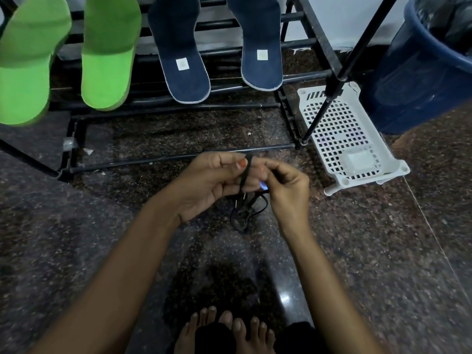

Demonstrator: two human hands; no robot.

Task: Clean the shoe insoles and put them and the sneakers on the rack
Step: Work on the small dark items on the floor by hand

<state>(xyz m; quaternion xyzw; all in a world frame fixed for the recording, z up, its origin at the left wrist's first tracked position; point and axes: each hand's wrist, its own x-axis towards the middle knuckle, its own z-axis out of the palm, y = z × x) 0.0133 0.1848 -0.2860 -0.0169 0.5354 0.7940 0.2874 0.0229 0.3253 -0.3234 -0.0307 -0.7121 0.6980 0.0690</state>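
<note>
Rack (163, 108): black bars on the floor ahead; no sneakers in view.
Green insoles (107, 54): a pair leaning on its rungs, at left.
Navy insoles (184, 60): a pair just beside them, with white heel labels.
Left hand (207, 182), right hand (288, 190): both pinch the lace.
Shoelace (245, 175): black and flat, its loops dangling above the floor. The insole step looks finished and the lace is probably being untangled. Next it needs a sneaker to thread.

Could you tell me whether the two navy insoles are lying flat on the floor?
No, both navy insoles lean on the bars of the black rack, right of the green pair.
</note>
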